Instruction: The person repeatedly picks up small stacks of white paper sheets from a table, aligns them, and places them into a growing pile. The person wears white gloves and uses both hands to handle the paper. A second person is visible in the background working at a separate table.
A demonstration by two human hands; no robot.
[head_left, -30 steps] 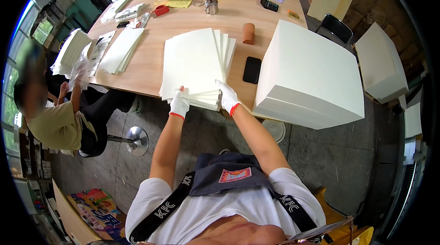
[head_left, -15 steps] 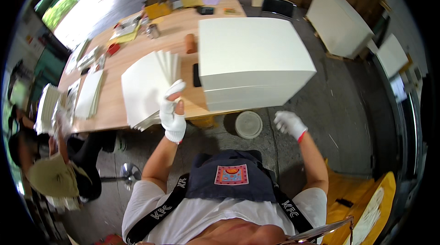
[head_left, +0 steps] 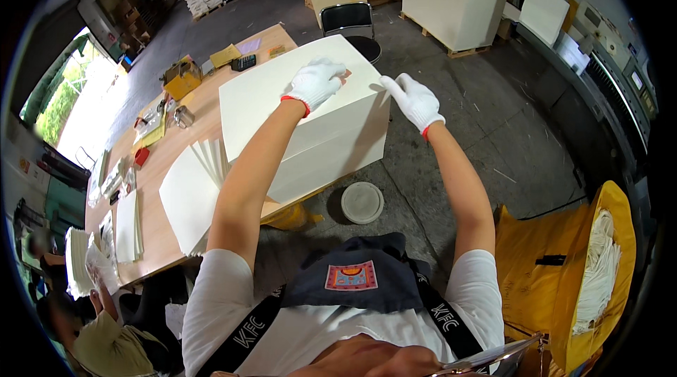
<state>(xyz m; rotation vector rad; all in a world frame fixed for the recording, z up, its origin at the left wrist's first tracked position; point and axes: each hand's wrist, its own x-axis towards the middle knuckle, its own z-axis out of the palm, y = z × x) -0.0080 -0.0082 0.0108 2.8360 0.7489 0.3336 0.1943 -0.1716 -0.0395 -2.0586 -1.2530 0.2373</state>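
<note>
A tall stack of white paper sheets (head_left: 261, 105) stands on the wooden table in front of me. Over its top sheet is my left hand (head_left: 317, 86), in a white knitted glove with a red cuff and some bare fingertips; its fingers are loosely bent, and I see nothing held. My right hand (head_left: 415, 102), gloved the same way, is at the stack's right corner. Its thumb and fingers are apart, one tip at or very near the paper edge. Left of the stack lies a fanned pile of white sheets (head_left: 187, 197), partly hidden by my left forearm.
On the wooden table (head_left: 159, 130) are a calculator (head_left: 244, 62), a yellow box (head_left: 182, 79) and a metal cup (head_left: 183, 117). A lidded bucket (head_left: 362, 203) sits on the floor. A yellow bag (head_left: 525, 285) is at right, a black chair (head_left: 347, 19) behind. Another person (head_left: 116, 342) works at left.
Both hands have moved up and forward to the tall stack, my left one leaving the fanned sheets. The view has shifted, showing more of the room's far side.
</note>
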